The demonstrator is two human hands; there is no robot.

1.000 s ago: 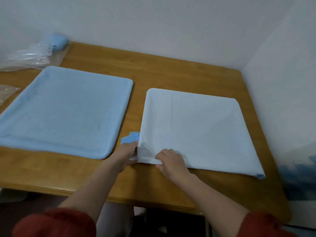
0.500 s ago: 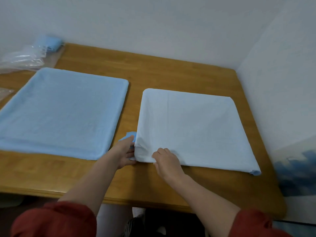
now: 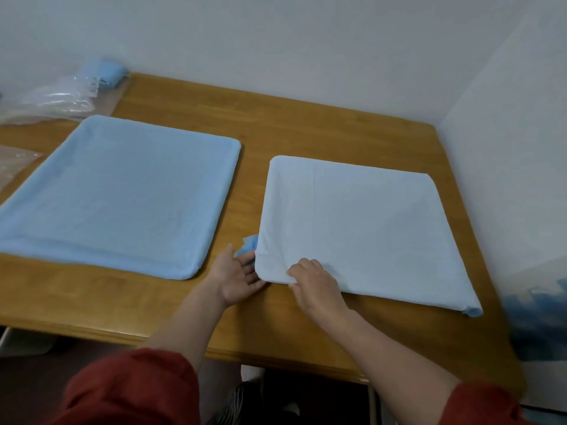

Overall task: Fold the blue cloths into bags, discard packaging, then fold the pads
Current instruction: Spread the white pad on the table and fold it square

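A white folded pad [image 3: 356,228] lies on the right half of the wooden table [image 3: 306,130], with a blue flap [image 3: 250,242] poking out at its near left corner. My left hand [image 3: 234,279] lies palm up beside that corner, fingers straight and touching the pad's edge. My right hand [image 3: 314,282] rests on the pad's near edge with curled fingers pinching the top layer. A larger blue pad [image 3: 122,194] lies flat on the left half of the table.
Clear plastic packaging [image 3: 58,99] with a rolled blue cloth [image 3: 107,72] sits at the far left corner. Another plastic bag [image 3: 15,161] shows at the left edge. White walls close off the back and right side.
My left hand has let go of the pad's corner and turned palm up, fingers opened. My right hand stays on the near edge. The view has shifted slightly.
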